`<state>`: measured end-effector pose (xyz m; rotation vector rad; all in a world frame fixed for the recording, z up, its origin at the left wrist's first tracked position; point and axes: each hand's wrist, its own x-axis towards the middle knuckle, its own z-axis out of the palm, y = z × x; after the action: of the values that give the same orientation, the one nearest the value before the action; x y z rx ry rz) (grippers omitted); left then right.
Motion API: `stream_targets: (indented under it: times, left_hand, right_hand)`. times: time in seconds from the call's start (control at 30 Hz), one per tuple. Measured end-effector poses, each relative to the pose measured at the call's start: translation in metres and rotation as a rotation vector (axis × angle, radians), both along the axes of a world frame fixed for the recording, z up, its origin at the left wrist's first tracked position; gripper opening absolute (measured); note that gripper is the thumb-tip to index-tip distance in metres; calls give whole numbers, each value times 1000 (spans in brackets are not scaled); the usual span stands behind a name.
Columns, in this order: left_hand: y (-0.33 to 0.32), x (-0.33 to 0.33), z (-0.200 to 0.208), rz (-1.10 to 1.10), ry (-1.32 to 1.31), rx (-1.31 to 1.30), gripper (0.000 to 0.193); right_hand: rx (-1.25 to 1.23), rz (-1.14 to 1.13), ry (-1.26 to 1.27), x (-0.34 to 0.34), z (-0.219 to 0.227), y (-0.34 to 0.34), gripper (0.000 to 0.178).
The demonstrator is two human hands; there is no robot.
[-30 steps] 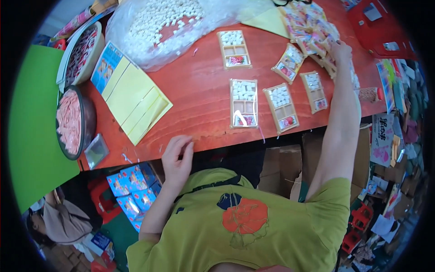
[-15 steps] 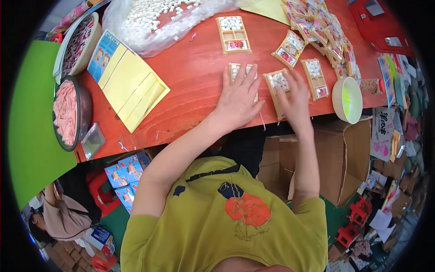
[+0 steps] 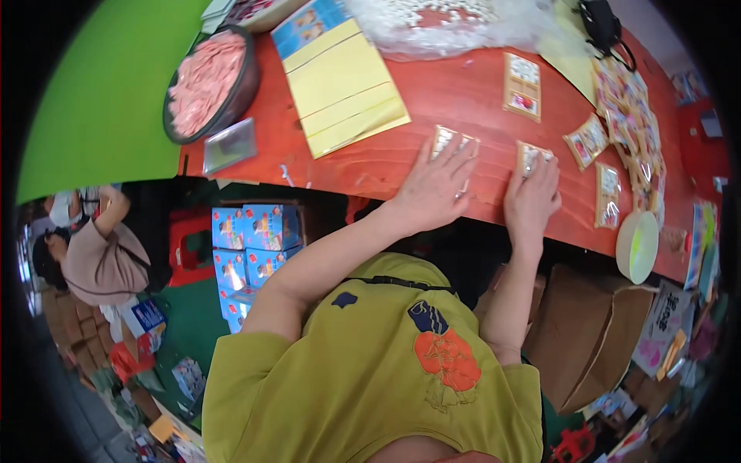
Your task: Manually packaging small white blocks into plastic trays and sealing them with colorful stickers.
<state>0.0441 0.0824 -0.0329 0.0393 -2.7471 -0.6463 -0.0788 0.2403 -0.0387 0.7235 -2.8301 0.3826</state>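
My left hand [image 3: 434, 187] lies over a small tan compartment tray [image 3: 443, 140] near the table's front edge, its fingers stretched across white pellet-like pieces. To its right, my right hand [image 3: 532, 202] rests with extended fingers on a similar tray [image 3: 527, 150], most of which it hides. Beyond them, between and above the two hands, sits another tray [image 3: 523, 86] with white pieces at its far end and a small red-printed packet at the near end. Two more filled trays, one tilted [image 3: 587, 142] and one straighter [image 3: 607, 194], lie to the right.
A pile of wrapped trays [image 3: 633, 127] covers the table's right side, near a pale bowl [image 3: 637, 247]. Clear plastic with white pieces [image 3: 432, 23] lies at the back. Leftward are yellow card sheets [image 3: 343, 92] and a dark basin of pink packets [image 3: 245, 85]. A cardboard box [image 3: 575, 332] stands below.
The whole view has swung, so the table's things appear farther right. My right hand has come down flat onto its tray. My left hand still covers its tray.
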Motion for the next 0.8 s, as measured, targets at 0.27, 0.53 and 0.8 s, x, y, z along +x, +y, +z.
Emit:
stream_targets:
  times: [0.27, 0.53, 0.8]
  left_hand:
    - [-10, 11, -7, 4, 100, 114, 46]
    - [-12, 12, -8, 2, 169, 107, 46]
    - [-12, 12, -16, 11, 248, 114, 39]
  right_hand:
    - [59, 9, 58, 6, 1, -5, 48]
    - [-226, -66, -214, -10, 6, 36, 53]
    - [-819, -250, -660, 14, 32, 95, 35]
